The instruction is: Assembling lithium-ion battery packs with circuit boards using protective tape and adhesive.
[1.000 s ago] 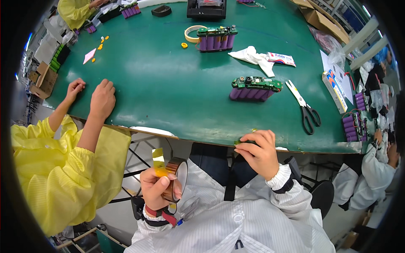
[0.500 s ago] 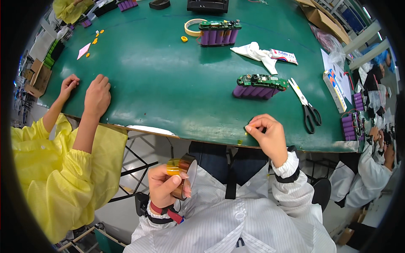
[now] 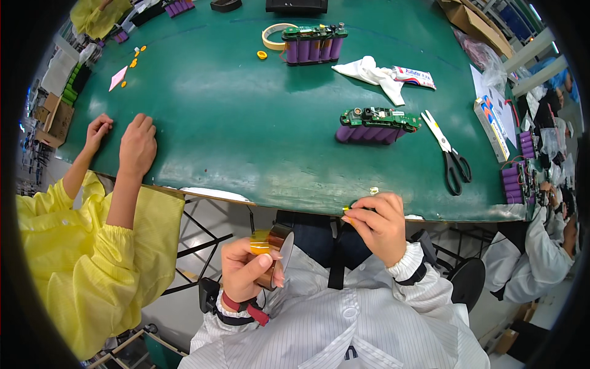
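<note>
In front of my body, my left hand [image 3: 241,272] is wrapped round a wide roll of amber tape [image 3: 281,246], with a loose shiny flap standing off it beside the fingers. My right hand [image 3: 382,229] is pinched at the table's near edge, and a small yellowish strip of tape [image 3: 346,208] shows at its fingertips. Just beyond that hand, a small pale yellowish scrap [image 3: 373,190] lies on the green table [image 3: 246,129]. Farther back stands a battery pack [image 3: 375,126] of purple cells topped by a green circuit board.
Black-handled scissors [image 3: 452,157] lie to the right, near a long white box [image 3: 491,129]. Beyond the pack are a white cloth [image 3: 372,75], a tube [image 3: 413,77], a second pack [image 3: 313,46] and a masking tape roll [image 3: 270,38]. A co-worker's hands [image 3: 137,144] rest at left.
My right hand has drawn back and slightly left to the table's edge, uncovering the scrap on the table. My left hand still grips the roll, shifted slightly right.
</note>
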Demonstrator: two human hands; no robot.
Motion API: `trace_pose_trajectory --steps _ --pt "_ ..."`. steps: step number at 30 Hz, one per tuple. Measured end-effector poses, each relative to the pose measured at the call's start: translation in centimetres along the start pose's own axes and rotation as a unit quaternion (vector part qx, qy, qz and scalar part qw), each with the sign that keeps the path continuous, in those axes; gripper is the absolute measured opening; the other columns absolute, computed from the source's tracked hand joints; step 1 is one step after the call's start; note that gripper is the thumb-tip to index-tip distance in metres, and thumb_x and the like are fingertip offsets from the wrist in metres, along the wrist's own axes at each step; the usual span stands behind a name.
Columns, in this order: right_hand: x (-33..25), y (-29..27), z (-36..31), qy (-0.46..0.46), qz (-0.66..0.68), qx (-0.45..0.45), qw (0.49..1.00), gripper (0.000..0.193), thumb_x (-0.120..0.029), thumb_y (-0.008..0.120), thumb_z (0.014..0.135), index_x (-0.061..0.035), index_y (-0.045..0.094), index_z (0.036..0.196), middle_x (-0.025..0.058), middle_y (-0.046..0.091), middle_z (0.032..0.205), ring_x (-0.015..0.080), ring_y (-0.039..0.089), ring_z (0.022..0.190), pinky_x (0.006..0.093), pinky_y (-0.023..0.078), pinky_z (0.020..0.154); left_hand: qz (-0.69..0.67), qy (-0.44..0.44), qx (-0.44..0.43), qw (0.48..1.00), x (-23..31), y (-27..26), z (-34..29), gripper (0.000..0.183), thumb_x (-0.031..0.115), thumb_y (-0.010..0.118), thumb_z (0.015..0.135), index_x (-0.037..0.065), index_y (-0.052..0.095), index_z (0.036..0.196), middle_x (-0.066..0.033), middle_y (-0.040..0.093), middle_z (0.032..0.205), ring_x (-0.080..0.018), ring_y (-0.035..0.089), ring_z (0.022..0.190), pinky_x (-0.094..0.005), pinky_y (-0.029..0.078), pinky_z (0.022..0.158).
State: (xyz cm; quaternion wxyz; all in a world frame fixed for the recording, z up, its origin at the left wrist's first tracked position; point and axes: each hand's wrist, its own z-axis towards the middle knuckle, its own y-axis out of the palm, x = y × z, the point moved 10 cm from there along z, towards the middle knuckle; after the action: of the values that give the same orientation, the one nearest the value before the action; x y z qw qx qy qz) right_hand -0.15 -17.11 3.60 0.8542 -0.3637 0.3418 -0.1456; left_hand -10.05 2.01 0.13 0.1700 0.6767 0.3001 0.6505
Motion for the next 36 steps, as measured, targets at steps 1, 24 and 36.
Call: trace_pose_trajectory --steps 1,24,36 --pt "-0.1 0.0 -0.2 -0.006 0.002 -0.003 1.0 0.019 -0.013 0.079 0.068 -0.0139 0.07 0.084 -0.0046 0.064 0.091 0.0195 0.054 0.084 0.0345 0.04 0.079 0.001 -0.001 0.0 1.0 0.0 0.0 0.0 0.018 0.011 0.061 0.088 -0.007 0.063 0.091 -0.0154 0.062 0.067 -0.0218 0.063 0.054 -0.03 0.051 0.047" --pt "3.9 -0.7 1.4 0.16 0.093 0.007 0.983 0.011 -0.006 0.072 0.073 -0.0048 0.068 0.083 0.0064 0.065 0.089 0.0254 0.055 0.086 0.0353 0.044 0.077 0.002 0.0 0.008 1.0 0.0 -0.3 -0.1 0.018 0.012 0.062 0.087 -0.006 0.062 0.089 -0.0164 0.062 0.065 -0.0219 0.061 0.051 -0.0302 0.05 0.047" --pt "1.3 -1.6 -0.2 0.052 0.033 0.014 0.998 0.018 -0.007 0.078 0.067 -0.011 0.071 0.082 -0.0011 0.065 0.089 0.0213 0.054 0.084 0.0335 0.043 0.075 0.072 -0.014 0.02 0.997 -0.8 0.2 0.7 0.018 0.016 0.057 0.089 -0.001 0.058 0.086 -0.0129 0.056 0.056 -0.0186 0.05 0.038 -0.0293 0.042 0.041"
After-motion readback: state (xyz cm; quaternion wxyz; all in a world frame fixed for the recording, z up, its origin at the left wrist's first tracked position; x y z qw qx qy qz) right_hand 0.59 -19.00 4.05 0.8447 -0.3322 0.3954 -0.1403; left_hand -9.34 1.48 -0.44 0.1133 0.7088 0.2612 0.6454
